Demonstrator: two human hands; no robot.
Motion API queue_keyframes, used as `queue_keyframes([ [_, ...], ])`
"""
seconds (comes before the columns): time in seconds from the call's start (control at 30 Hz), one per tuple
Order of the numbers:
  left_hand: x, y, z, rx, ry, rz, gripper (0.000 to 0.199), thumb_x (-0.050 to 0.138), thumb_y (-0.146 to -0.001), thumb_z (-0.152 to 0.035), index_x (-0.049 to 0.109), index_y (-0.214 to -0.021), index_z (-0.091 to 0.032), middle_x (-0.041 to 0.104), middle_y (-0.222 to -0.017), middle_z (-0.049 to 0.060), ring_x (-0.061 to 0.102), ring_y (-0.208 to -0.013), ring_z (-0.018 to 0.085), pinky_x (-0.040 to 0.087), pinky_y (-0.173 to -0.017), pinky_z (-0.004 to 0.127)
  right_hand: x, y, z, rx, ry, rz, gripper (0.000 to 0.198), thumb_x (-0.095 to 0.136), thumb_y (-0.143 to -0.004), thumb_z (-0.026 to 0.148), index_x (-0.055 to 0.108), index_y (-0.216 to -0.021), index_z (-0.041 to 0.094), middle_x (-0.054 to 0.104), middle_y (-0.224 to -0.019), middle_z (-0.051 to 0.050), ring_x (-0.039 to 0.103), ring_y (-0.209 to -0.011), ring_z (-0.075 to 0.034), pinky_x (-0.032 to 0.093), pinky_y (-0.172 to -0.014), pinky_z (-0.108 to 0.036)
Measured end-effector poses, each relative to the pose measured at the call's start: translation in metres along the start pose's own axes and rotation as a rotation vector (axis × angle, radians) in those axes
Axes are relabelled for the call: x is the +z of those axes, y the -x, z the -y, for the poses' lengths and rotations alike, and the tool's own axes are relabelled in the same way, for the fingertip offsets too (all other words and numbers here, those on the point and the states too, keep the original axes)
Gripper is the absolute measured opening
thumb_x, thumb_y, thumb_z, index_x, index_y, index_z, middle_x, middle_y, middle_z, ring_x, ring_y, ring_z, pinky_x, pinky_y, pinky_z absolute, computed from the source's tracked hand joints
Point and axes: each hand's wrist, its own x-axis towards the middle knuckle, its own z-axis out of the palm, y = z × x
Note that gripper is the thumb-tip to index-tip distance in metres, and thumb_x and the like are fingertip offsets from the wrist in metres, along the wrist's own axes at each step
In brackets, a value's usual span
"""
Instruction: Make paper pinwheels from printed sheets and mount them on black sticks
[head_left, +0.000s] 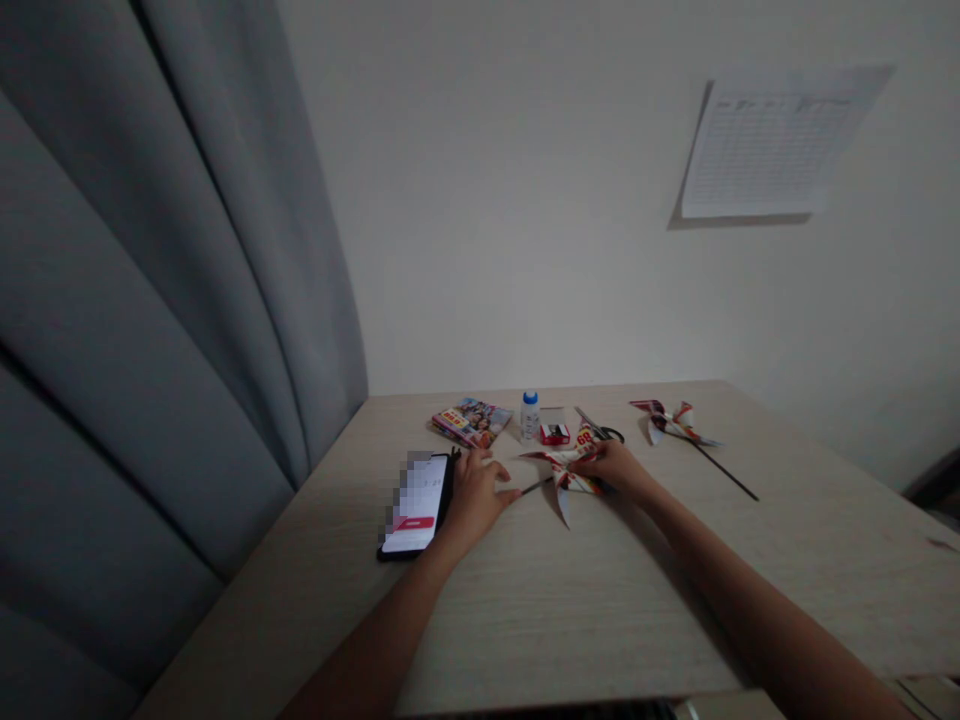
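Observation:
A paper pinwheel point(564, 470), with red, white and yellow print, is in front of me at the middle of the table. My right hand point(609, 468) pinches it from the right, near its centre. A thin dark stick point(536, 486) runs from the pinwheel down to the left. My left hand point(480, 490) is at the stick's end, its thumb tip seeming to touch it. The other left fingers are bent and apart from the thumb. Beside that hand lies a phone point(420, 505) with its screen lit and partly pixelated.
Behind the hands are a stack of printed booklets point(472, 421), a blue-capped bottle point(529, 418), a small red box point(555, 434) and partly hidden scissors point(611, 435). Another pinwheel point(671, 422) on a stick lies right on the table point(570, 620). A grey curtain point(187, 300) hangs left.

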Motion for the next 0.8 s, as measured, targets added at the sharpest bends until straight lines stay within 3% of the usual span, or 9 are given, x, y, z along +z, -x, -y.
queue_keyframes([
  [0.2,-0.007,0.000,-0.007,0.007,0.026,0.081,0.009,0.083,-0.070,-0.030,0.076,-0.070,-0.026,0.065,-0.117,0.005,0.049,-0.121,0.028,0.035,-0.105,0.045,0.000,0.000,0.002,-0.035,-0.036,-0.105,0.029,0.071,-0.066,0.039,0.071,-0.081,0.015,0.072,-0.076,-0.004,0.063,-0.070,-0.020,0.045,-0.062,-0.027],
  [0.4,-0.005,-0.001,-0.008,0.004,0.083,0.123,0.008,0.084,-0.069,-0.031,0.078,-0.072,-0.027,0.066,-0.118,0.005,0.050,-0.121,0.028,0.035,-0.107,0.045,0.001,-0.004,-0.003,-0.142,-0.089,-0.211,0.048,0.073,-0.067,0.037,0.068,-0.110,0.016,0.073,-0.107,-0.009,0.067,-0.094,-0.024,0.050,-0.084,-0.033],
  [0.6,-0.004,0.000,-0.011,-0.018,0.115,0.139,0.007,0.084,-0.067,-0.026,0.077,-0.070,-0.027,0.066,-0.118,0.004,0.052,-0.121,0.028,0.035,-0.107,0.046,0.004,-0.008,-0.009,-0.125,-0.058,-0.234,0.052,0.071,-0.069,0.038,0.065,-0.116,0.016,0.072,-0.110,-0.009,0.066,-0.096,-0.024,0.048,-0.086,-0.033],
  [0.8,-0.001,0.001,-0.014,-0.036,0.176,0.117,0.006,0.082,-0.068,-0.024,0.076,-0.068,-0.025,0.067,-0.119,0.004,0.051,-0.123,0.028,0.035,-0.109,0.046,0.005,-0.004,-0.005,-0.140,-0.039,-0.260,0.043,0.067,-0.072,0.035,0.065,-0.111,0.017,0.072,-0.110,-0.009,0.065,-0.099,-0.025,0.048,-0.087,-0.034],
])
